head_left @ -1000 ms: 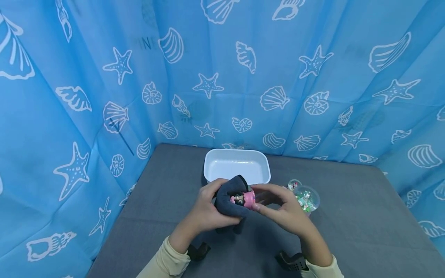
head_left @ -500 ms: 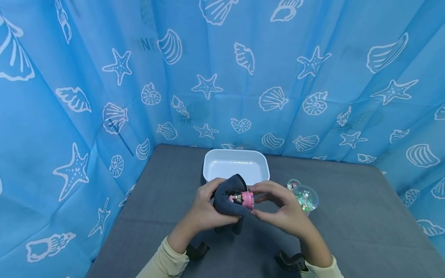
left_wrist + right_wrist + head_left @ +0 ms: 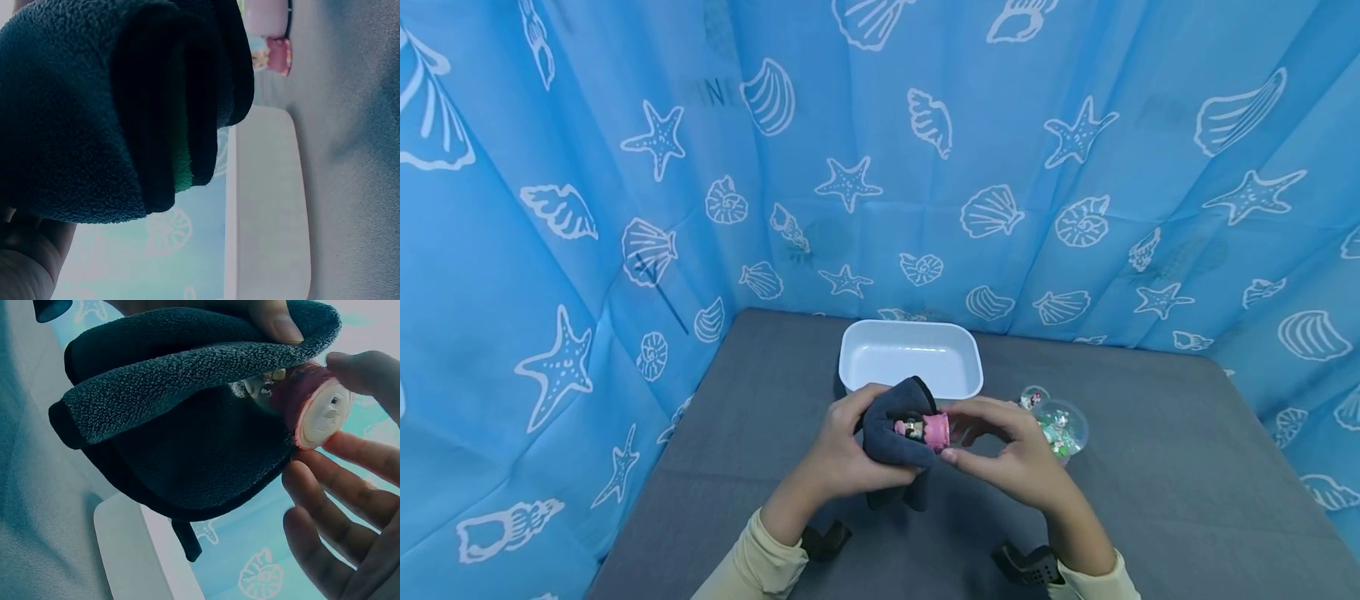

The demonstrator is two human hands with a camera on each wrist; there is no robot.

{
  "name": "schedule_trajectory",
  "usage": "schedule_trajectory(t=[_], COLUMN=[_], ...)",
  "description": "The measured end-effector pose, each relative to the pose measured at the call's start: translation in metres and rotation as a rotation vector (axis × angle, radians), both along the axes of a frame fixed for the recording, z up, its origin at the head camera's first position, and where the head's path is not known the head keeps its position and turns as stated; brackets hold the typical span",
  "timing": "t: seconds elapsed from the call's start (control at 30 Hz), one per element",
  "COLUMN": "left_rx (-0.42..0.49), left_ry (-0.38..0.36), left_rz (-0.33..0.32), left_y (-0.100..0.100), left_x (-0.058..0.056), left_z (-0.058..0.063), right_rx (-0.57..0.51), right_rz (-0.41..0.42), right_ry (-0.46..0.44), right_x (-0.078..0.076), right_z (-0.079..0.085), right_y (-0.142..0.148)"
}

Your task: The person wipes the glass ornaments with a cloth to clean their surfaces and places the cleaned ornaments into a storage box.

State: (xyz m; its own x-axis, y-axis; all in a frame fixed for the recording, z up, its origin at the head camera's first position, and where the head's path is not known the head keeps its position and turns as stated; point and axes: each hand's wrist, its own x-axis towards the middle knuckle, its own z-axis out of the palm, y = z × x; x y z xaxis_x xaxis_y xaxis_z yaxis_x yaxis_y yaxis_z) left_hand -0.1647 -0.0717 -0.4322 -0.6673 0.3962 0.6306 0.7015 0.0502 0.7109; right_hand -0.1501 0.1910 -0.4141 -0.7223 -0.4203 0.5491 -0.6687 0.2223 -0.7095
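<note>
My left hand [image 3: 838, 454] grips a dark grey fleecy cloth [image 3: 891, 452] folded round a small snow globe with a pink base [image 3: 936, 432]. The globe lies on its side in the cloth; a tiny figure shows between the folds, and the rest is covered. With thumb and fingertips, my right hand [image 3: 1011, 454] pinches the rim of the base. In the right wrist view the pale underside [image 3: 326, 417] of the base faces the right palm. Loose cloth hangs below the left hand, and a green inner layer [image 3: 181, 153] shows in the left wrist view.
Behind the hands stands a white rectangular tub [image 3: 910, 362] on the grey table cover [image 3: 1150, 433]. To the right are a larger clear snow globe [image 3: 1062, 429] and a small one [image 3: 1035, 398]. A blue shell-print curtain [image 3: 880, 225] closes off the back and sides.
The pink base and figure have turned slightly in the cloth, and the right fingertips have shifted round the rim. The left hand keeps its grip in nearly the same place.
</note>
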Motion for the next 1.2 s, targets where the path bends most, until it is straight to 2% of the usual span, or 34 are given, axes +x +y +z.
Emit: schedule_trajectory(t=[0.27,0.5,0.7,0.93,1.07,1.2], left_rx=[0.0,0.01,0.003,0.015,0.016,0.014], left_ry=[0.018,0.077,0.059,0.034,0.028,0.025], left_rz=[-0.001,0.026,0.038,0.029,0.023,0.024], left_y=[0.0009,0.0011,0.0004,0.0009,0.0011,0.0007], left_x=[0.0003,-0.001,-0.0015,-0.0009,-0.0004,0.0003], left_z=[0.0013,0.0014,0.0008,0.0001,0.0008,0.0011], right_rx=[0.026,0.008,0.016,-0.005,0.018,0.052], right_rz=[-0.048,-0.015,-0.008,0.019,-0.019,-0.065], right_ry=[-0.034,-0.041,-0.04,0.02,0.072,0.078], right_x=[0.0003,0.0007,0.0035,0.0031,0.002,0.0026], right_z=[0.0006,0.0011,0.004,0.003,0.0022,0.0029], right_y=[-0.0011,-0.0009,-0.0011,-0.0024,-0.0023,-0.0021])
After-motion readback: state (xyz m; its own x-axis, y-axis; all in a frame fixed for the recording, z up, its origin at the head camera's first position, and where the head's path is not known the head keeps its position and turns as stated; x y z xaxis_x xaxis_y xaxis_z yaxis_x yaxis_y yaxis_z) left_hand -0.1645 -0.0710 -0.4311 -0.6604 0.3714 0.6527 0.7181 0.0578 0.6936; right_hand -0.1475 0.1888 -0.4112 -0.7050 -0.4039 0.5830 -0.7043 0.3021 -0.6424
